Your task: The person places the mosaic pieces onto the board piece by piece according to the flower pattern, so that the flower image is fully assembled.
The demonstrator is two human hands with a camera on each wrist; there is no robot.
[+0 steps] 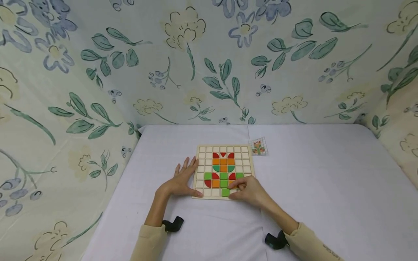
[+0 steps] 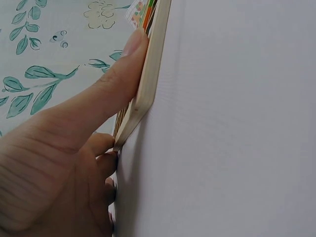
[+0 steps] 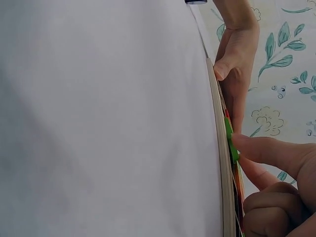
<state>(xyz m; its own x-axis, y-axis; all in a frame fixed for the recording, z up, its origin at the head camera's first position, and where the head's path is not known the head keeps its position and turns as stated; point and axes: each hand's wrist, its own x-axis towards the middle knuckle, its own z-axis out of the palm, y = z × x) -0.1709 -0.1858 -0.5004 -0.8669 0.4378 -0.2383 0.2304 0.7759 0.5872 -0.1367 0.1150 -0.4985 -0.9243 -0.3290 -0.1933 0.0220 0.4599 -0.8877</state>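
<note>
A wooden grid board (image 1: 209, 146) lies on the white cloth, with red, orange and green tiles making a figure in its cells. My left hand (image 1: 179, 181) has its fingers spread along the board's left edge. Its thumb (image 2: 123, 64) rests on the near left corner. At the near edge my right hand (image 1: 249, 190) pinches a green square tile (image 1: 225, 192) between thumb and index finger, the other fingers curled in. In the right wrist view this green tile (image 3: 229, 138) sits slightly raised at the board's face.
A small transparent card (image 1: 259, 146) with a printed coloured figure lies by the board's far right corner. White cloth (image 1: 326, 174) covers the table, and a floral curtain (image 1: 228, 98) stands behind and at the sides. Dark wrist cameras (image 1: 275, 240) are worn at both sleeves.
</note>
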